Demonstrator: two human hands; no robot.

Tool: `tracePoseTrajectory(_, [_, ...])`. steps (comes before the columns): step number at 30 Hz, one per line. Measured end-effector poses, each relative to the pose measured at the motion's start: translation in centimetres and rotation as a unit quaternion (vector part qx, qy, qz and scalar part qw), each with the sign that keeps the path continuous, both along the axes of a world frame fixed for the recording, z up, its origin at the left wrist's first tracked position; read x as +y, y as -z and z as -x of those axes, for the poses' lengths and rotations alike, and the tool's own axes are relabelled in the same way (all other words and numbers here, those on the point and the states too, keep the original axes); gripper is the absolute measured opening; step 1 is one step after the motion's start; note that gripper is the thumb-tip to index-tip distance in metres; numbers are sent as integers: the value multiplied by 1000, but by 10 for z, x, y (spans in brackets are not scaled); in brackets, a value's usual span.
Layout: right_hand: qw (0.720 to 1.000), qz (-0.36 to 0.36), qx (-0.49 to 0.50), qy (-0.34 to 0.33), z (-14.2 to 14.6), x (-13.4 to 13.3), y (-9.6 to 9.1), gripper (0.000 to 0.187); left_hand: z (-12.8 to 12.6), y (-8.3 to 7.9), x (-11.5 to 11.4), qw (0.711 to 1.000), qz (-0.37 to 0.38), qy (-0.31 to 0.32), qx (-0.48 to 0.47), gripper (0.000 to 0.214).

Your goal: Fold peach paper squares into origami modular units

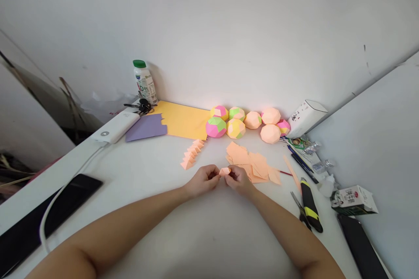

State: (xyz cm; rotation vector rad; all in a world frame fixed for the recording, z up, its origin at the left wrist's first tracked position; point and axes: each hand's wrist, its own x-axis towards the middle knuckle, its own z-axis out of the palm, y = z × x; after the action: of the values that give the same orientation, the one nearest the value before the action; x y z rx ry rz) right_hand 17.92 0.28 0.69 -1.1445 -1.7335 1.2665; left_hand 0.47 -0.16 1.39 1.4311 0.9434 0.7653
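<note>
Between my two hands is a small folded piece of peach paper (pixel 224 171). My left hand (pixel 203 179) pinches its left end, and my right hand (pixel 240 178) grips its right end with the fingers closed. Just beyond my left hand lies a row of folded peach paper pieces (pixel 192 154), nested into one another. Loose peach paper sheets and cut pieces (pixel 252 161) spread out behind and beside my right hand. Several faceted paper balls in peach, pink, yellow and green (pixel 236 128) stand along the wall.
Yellow paper (pixel 186 120) and purple paper (pixel 145 127) lie at the back left, near keys (pixel 144 106) and a green-capped bottle (pixel 145 82). A white power strip (pixel 116 127) trails a cable. To the right are scissors (pixel 301 211), a utility knife (pixel 310 205), pens (pixel 301 163) and a milk carton (pixel 353 199).
</note>
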Motion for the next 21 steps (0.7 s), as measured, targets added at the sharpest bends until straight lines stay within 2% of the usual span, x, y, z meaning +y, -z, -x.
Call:
tracePoseTrajectory(6, [999,25,23,12,-1,-1,-3,4,3,4,1,1000,10,-6,-15,5])
tracePoseTrajectory(12, [999,18,29,10,-2,0,-1,8,4,6,2,999,12,-4,-47,8])
tracePoseTrajectory(21, [998,6,57,-14,-1,-1,1,16,3,4,1,1000,9,-2,-14,12])
